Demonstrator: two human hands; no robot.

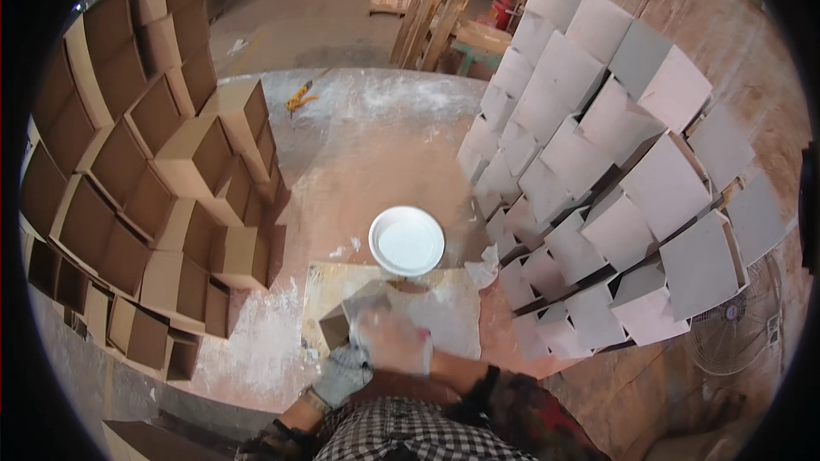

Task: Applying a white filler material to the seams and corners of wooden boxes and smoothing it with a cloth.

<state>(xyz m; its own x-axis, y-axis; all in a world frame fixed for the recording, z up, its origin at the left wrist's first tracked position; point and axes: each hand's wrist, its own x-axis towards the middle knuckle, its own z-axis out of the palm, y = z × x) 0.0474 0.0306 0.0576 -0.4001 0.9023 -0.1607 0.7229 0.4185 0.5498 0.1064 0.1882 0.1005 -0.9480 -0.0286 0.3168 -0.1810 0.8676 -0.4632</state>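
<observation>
A small open cardboard box [336, 325], greyish on top and brown at its open side, is at the near end of a pale, smeared work board [320, 282]. My left hand [346, 370], in a light knitted glove, is closed on the near side of the box. Over the box's right side my right hand [389, 337] is smeared by motion, so its fingers and anything in them cannot be made out. Just beyond the board sits a round white bowl [407, 271] with white contents.
Brown open boxes [192, 154] are stacked high on the left. A leaning wall of whitish boxes [555, 77] rises on the right. Yellow-handled pliers [300, 98] lie on the table's far left. A fan [735, 316] stands at lower right; wooden pallets [427, 26] stand behind.
</observation>
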